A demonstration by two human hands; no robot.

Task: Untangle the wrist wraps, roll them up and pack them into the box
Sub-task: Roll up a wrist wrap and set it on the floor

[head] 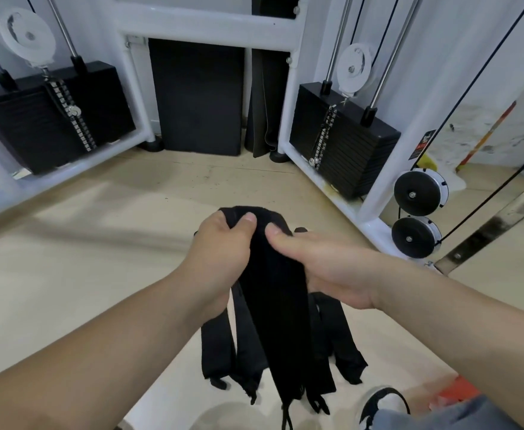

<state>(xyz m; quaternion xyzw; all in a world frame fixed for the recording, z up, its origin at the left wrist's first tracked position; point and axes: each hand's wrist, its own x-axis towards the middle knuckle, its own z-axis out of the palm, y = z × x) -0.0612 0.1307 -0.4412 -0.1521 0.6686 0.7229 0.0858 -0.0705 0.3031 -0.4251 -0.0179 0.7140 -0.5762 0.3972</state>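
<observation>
fingers (218,220) of the left hand (220,259) curl round the top of a bundle of long black fabric wrist wraps (273,321), with the thumb pressed onto the fold. the right hand (325,268) grips the same bundle from the other side; its thumb lies across the cloth just beside the left thumb, and its other fingers are hidden behind the fabric. both hands hold the bundle in the air in front of the person, above a pale beige floor (99,243). loose strap ends hang below the hands, overlapping one another, with thin loops at several tips. behind stands a white tubular steel machine frame (211,24) with a black weight stack at left (52,119), a second black weight stack at right (341,141) and two black round pulleys (418,189). a black-and-white shoe (384,405) shows at lower right.
</observation>
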